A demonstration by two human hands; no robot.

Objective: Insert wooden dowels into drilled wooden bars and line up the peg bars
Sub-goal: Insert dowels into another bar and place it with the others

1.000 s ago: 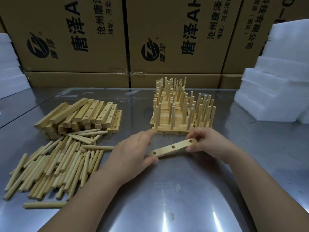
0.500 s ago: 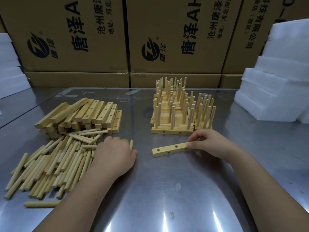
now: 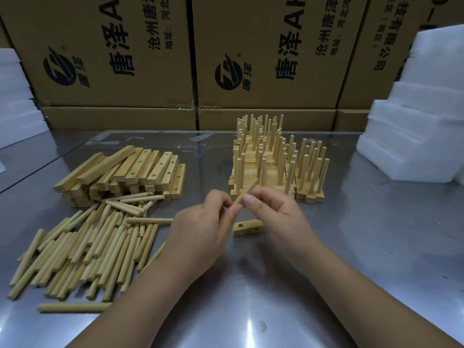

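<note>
While both hands meet above the middle of a shiny metal table (image 3: 376, 259), they pinch a single wooden dowel (image 3: 247, 193) between them. The left hand (image 3: 200, 234) grips the dowel's lower end with thumb and fingertips closed around it. The right hand (image 3: 278, 214) holds the dowel just above that, thumb and forefinger closed on its shaft. The dowel tilts up and to the right, with its free end in front of the finished pieces.

Flat on the table, just below the hands and partly hidden by the right hand, lies a drilled wooden bar (image 3: 244, 227); one hole shows on its top face and one on its side. Neither hand touches it as far as can be seen.

Toward the left edge of the table, a loose pile of dowels (image 3: 82, 249) is spread out, with one stray dowel (image 3: 72, 307) lying crosswise near the front edge. Behind that pile sits a stack of empty drilled bars (image 3: 125, 174).

Behind the hands, toward the far edge, stands a group of finished peg bars (image 3: 276, 162), set side by side with their dowels pointing upright.

Cardboard boxes (image 3: 263, 54) with printed lettering line the far edge. White foam blocks (image 3: 414, 136) are stacked at the right edge, and more foam (image 3: 15, 96) shows at the left.
</note>
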